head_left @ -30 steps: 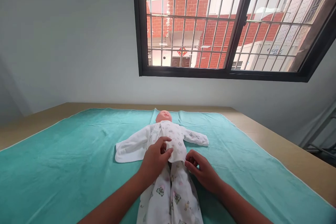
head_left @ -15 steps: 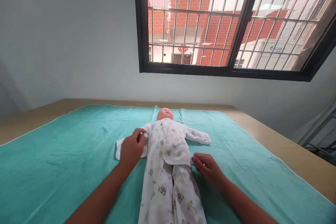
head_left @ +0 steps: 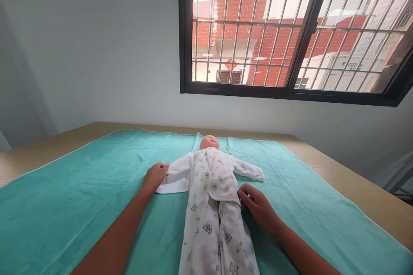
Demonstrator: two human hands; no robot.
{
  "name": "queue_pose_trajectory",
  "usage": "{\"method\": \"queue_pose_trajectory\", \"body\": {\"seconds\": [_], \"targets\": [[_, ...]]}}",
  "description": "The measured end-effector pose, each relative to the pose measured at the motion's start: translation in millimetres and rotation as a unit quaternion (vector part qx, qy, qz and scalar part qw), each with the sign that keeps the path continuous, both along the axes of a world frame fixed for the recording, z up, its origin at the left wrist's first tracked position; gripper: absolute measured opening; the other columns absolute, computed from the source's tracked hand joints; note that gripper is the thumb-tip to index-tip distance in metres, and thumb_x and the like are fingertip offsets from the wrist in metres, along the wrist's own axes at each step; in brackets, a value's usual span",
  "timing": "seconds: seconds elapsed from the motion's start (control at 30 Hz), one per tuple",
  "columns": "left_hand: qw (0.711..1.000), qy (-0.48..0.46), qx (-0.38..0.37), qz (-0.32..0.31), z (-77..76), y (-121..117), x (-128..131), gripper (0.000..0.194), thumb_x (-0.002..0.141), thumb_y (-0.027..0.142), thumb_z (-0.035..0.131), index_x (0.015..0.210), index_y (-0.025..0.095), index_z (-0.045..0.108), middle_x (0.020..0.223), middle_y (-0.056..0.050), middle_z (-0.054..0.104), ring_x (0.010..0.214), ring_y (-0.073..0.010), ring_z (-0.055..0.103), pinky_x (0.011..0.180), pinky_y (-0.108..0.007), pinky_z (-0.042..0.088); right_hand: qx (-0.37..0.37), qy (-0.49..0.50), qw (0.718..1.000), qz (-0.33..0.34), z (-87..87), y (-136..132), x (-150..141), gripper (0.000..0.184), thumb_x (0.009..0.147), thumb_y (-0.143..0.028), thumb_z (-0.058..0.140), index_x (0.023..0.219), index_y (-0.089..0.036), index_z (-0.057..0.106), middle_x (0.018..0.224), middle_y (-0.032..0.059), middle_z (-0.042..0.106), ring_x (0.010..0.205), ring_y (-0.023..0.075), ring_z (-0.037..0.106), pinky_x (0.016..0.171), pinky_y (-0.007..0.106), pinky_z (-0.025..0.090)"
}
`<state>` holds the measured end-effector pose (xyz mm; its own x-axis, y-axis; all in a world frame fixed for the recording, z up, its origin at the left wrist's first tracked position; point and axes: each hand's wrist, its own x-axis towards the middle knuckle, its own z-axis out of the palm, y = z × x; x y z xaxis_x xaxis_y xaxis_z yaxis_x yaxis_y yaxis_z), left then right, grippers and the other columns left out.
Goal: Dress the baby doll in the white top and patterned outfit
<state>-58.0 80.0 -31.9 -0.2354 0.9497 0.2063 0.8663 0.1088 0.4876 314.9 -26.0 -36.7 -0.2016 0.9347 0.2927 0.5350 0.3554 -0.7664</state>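
A baby doll lies on its back with its head at the far side, dressed in a white baby shirt and white pants with a small bear print. The shirt's left-hand sleeve is spread outward, plain white. My left hand is closed on the outer end of that sleeve, its fingertips partly hidden. At the shirt's lower right corner, my right hand has its fingers curled together against the hem. The other sleeve stretches out to the right, untouched.
Under the doll a turquoise cloth covers most of the wooden table. Behind the table stands a grey wall with a dark-framed, barred window. Part of a dark frame shows at the far right.
My left hand has moved outward from the doll's upper sleeve to the sleeve's end, and the sleeve now lies flatter. My right hand stays by the hem. The view has shifted slightly.
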Motion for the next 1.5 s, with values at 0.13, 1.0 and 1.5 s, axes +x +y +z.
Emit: {"method": "queue_pose_trajectory", "body": {"seconds": [0.13,1.0,1.5], "targets": [[0.999,-0.02,0.035,0.036,12.1,-1,16,0.033,0.093,0.04,0.034,0.082,0.019,0.057,0.084,-0.011,0.069,0.083,-0.028,0.065,0.074,-0.037,0.043,-0.008,-0.026,1.0,0.011,-1.4,2,-1,0.044,0.094,-0.055,0.037,0.067,-0.02,0.042,0.07,-0.0007,0.048,0.067,0.0154,0.041,0.063,0.028,0.035],[0.877,-0.047,0.267,-0.396,40.2,-91,130,0.024,0.09,0.021,0.05,0.114,0.022,0.054,0.115,-0.008,0.059,0.11,-0.0245,0.051,0.096,-0.041,0.042,-0.035,0.039,0.999,0.014,7.2,3,6,0.043,0.093,-0.052,0.043,0.067,-0.018,0.049,0.066,-0.0012,0.049,0.064,0.0138,0.042,0.061,0.027,0.033],[0.93,-0.111,0.209,-0.282,16.0,-66,97,0.021,0.087,0.012,0.041,0.099,0.019,0.057,0.1,-0.007,0.059,0.096,-0.0239,0.054,0.085,-0.04,0.046,0.092,0.089,0.992,0.019,72.0,106,-89,0.031,0.091,-0.043,0.046,0.098,-0.024,0.071,0.106,0.0021,0.07,0.102,0.0217,0.061,0.092,0.036,0.045]]}}
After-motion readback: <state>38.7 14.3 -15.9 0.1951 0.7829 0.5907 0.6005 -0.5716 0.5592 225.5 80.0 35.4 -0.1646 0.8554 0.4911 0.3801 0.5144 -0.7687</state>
